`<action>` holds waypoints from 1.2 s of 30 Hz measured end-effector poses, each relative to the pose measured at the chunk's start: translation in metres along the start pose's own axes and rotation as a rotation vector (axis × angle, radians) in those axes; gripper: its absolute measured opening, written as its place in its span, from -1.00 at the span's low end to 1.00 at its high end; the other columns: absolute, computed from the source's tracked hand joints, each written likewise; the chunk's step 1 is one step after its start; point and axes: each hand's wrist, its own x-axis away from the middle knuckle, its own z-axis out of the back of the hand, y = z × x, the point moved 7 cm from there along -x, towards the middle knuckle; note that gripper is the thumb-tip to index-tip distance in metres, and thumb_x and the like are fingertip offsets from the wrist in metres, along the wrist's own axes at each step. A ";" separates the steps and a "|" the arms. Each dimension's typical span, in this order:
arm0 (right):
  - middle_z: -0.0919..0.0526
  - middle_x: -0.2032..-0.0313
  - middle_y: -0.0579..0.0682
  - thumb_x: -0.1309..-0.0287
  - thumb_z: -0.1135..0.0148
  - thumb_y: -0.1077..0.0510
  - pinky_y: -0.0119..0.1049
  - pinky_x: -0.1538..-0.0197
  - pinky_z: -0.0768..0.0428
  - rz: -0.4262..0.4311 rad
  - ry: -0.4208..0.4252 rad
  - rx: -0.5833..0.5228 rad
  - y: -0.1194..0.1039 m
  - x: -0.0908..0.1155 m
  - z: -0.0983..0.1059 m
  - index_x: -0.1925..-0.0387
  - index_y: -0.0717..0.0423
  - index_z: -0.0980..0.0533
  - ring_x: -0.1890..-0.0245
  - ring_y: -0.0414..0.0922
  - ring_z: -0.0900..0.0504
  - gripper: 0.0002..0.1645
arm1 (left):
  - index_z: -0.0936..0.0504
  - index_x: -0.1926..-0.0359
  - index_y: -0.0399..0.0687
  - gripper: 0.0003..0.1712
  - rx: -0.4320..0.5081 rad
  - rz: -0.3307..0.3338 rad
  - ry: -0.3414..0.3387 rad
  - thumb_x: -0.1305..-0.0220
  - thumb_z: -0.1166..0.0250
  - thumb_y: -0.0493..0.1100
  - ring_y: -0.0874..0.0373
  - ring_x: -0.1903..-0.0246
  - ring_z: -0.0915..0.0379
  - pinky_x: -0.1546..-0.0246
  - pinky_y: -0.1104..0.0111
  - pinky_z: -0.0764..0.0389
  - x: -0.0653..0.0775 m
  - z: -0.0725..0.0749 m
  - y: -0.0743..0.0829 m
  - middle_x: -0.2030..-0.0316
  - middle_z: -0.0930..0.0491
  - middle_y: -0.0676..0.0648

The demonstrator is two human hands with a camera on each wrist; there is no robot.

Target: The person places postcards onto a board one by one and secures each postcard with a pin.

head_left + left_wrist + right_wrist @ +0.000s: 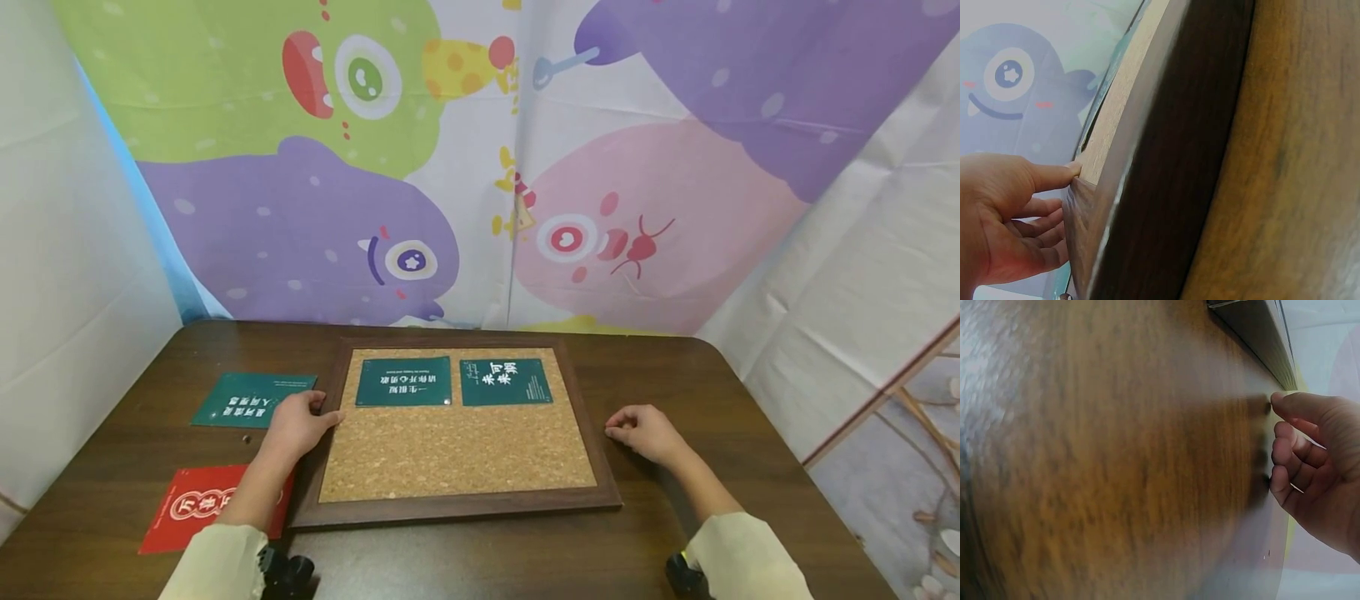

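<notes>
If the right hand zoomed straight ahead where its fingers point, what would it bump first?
Probably the corkboard's brown frame, on the side nearest the right hand. It's hard to tell whether the fingertips are low enough to bump it.

High downward head view, close wrist views, frame point(465, 506) seemingly shared.

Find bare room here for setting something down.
Free: the cork surface below the two green cards; the tabletop beyond the right hand. Crowded: left of the wooden frame, with the left hand, third green card and red card.
</notes>
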 end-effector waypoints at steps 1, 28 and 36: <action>-0.42 0.67 -0.10 -0.02 -0.19 0.14 -0.36 0.58 -0.42 0.002 0.001 0.000 0.000 0.000 0.000 0.41 0.14 -0.56 0.67 -0.21 -0.41 -0.87 | -0.26 -0.13 -0.44 -0.34 -0.003 -0.004 -0.003 -0.15 -0.16 -0.04 -0.29 -0.04 -0.24 0.00 -0.04 -0.35 0.000 0.000 0.000 -0.06 -0.32 -0.44; -0.43 0.67 -0.08 -0.04 -0.18 0.09 -0.37 0.59 -0.39 0.067 0.027 -0.026 -0.026 -0.010 0.006 0.40 0.11 -0.56 0.66 -0.22 -0.39 -0.83 | -0.31 -0.12 -0.33 -0.40 -0.064 -0.225 0.130 -0.13 -0.20 -0.07 -0.11 0.22 -0.33 0.26 0.08 -0.40 -0.008 0.007 0.040 0.16 -0.39 -0.31; -0.44 0.65 -0.08 -0.05 -0.18 0.11 -0.37 0.59 -0.39 0.074 0.017 -0.008 -0.035 -0.011 0.003 0.38 0.13 -0.56 0.65 -0.22 -0.39 -0.84 | -0.35 -0.11 -0.21 -0.44 -0.028 -0.261 0.097 -0.13 -0.19 -0.03 -0.13 0.09 -0.37 0.19 0.09 -0.45 -0.012 -0.007 0.061 0.03 -0.36 -0.25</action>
